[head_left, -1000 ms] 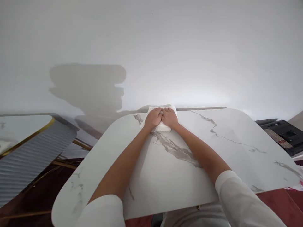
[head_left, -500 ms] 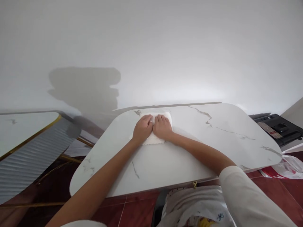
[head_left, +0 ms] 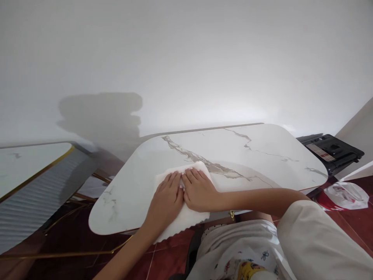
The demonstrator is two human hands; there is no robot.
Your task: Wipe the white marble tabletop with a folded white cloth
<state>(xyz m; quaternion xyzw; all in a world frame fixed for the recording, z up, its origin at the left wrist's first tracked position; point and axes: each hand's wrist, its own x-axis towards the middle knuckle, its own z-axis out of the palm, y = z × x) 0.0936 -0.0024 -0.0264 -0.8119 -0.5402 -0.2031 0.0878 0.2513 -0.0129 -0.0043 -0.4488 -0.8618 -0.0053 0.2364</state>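
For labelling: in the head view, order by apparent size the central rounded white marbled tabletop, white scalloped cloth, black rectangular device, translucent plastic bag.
Tabletop
Cloth, partly covered
Device and bag: too alike to rank

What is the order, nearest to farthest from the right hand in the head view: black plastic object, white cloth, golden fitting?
1. White cloth: beneath the right hand.
2. Golden fitting: by the table's near edge.
3. Black plastic object: beyond the table's right end.
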